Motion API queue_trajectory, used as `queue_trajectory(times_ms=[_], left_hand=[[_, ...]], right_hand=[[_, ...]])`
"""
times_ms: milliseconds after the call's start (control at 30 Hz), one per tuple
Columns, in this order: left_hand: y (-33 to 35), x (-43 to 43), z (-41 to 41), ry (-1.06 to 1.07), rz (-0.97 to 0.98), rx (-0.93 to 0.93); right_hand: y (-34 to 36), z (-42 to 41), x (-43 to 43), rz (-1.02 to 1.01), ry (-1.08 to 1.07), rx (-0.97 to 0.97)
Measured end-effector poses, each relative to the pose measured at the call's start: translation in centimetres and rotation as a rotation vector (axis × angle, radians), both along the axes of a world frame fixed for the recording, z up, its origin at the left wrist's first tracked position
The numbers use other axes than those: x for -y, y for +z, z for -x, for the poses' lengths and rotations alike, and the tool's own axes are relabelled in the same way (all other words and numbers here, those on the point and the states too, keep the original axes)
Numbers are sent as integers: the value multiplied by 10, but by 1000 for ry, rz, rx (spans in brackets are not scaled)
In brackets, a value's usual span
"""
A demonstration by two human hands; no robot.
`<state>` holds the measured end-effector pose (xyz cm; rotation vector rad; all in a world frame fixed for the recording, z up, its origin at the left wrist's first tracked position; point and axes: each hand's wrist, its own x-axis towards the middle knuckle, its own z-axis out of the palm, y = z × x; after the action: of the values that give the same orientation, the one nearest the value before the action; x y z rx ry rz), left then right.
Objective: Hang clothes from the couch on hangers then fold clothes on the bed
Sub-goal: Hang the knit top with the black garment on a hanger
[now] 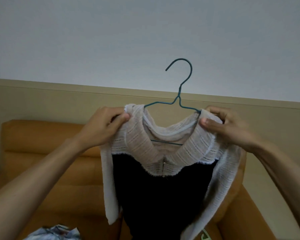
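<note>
I hold a garment up in front of me over the couch: a dark top (163,193) with a wide pale knitted lace collar and pale sleeves (164,146). A teal wire hanger (179,94) sits inside its neck, hook sticking up, and its lower bar shows through the neck opening. My left hand (104,125) pinches the collar fabric at the left shoulder. My right hand (227,125) pinches the fabric at the right shoulder, where the hanger's arm goes under the cloth.
An orange leather couch (47,153) stands below and behind the garment against a beige and white wall. A light blue patterned cloth (54,233) lies at the bottom left. A small pale green object (204,237) peeks out at the bottom edge.
</note>
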<state>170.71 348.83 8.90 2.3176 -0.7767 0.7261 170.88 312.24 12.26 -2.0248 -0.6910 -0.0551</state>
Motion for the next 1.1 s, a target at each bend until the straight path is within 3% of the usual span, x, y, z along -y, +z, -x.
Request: queue_trajectory(times_ms=[200,433,600,800,1100], left_hand=[[0,-27,3,46,201,85],[-8,-51,-6,-14,217,21],[1,-55,-9,-130,223,-12],[3,-49,-30,-233,285,-54],[-17,20,-30,-389,251,-335]], right_hand=[[4,9,13,42,-45,-83],[0,32,-2,33,-93,-165],[-7,52,-4,-130,-272,-330],[-5,91,2,-326,-318,-438],[0,185,-8,-577,-654,-288]])
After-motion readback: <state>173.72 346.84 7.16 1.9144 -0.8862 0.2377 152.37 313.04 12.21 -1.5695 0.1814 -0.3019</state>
